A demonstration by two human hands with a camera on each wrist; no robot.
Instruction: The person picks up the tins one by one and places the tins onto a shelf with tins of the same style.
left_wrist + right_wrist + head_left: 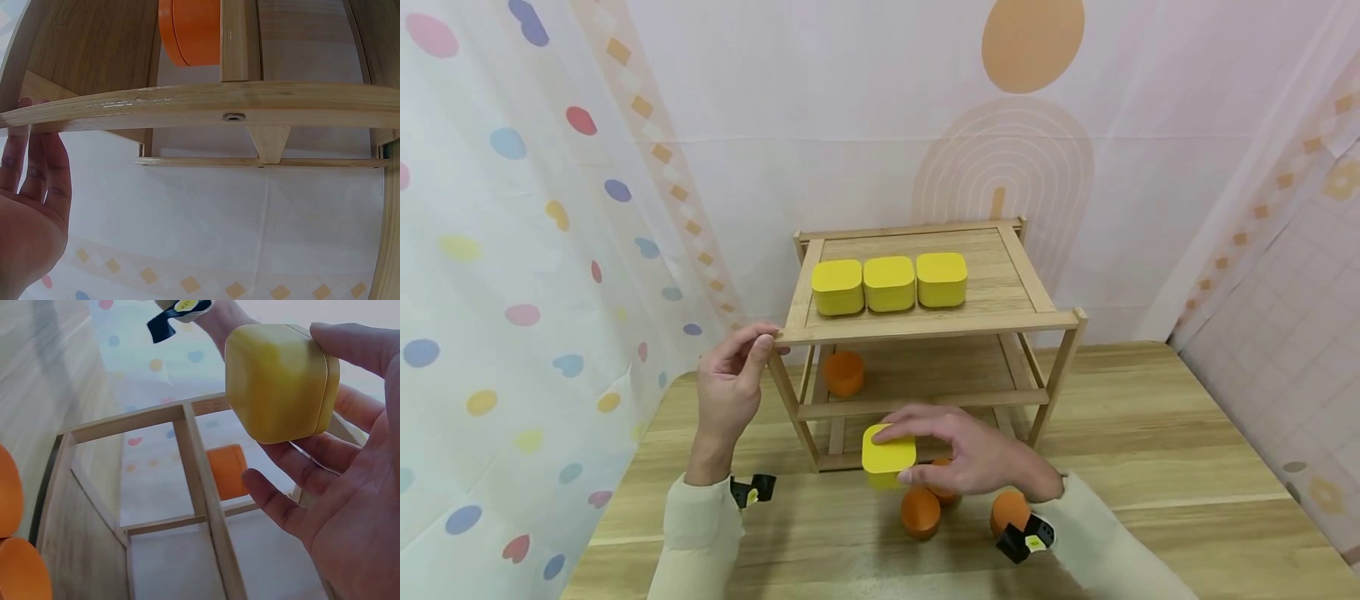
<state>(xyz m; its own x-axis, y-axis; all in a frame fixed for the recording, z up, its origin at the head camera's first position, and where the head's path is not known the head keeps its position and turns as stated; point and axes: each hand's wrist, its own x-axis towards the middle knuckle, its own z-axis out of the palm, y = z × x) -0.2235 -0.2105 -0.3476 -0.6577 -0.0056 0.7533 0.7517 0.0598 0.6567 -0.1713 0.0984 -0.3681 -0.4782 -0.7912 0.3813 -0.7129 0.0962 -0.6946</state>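
My right hand [973, 450] holds a yellow square box with rounded corners [887, 454] between thumb and fingers, in front of the wooden rack's lower shelves. In the right wrist view, a seam runs round the box [275, 384] near its lid. At the left front corner of the rack's top shelf [910, 327], my left hand [733, 375] pinches the wooden edge, thumb on the near side. The left wrist view shows its fingers [56, 178] against the rail. Three similar yellow boxes [890, 283] stand in a row on the top shelf.
An orange round cup [844, 373] sits at the left of the middle shelf. On the wooden table, below and beside my right hand, are more orange pieces, among them an orange cup [920, 512] and an orange round piece [1011, 510]. A patterned curtain [850, 125] hangs behind.
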